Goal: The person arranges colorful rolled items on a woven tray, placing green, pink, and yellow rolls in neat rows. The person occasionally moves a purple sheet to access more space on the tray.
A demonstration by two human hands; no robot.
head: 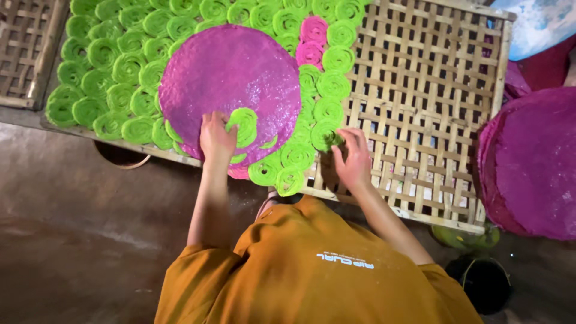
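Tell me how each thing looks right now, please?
purple disc: lying flat on green spirals.
green spirals: packed in rows on bamboo tray.
left hand: touching a spiral on the disc.
right hand: fingertips on an edge spiral.
purple stack: piled beside tray.

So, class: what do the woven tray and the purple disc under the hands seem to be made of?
Woven tray: seemingly split bamboo or similar cane, matt and pale tan, shown by flat strips crossed in an open lattice inside a wooden frame.
Purple disc: probably a thin, moist dough or paste sheet; its pebbled surface glistens with tiny highlights.
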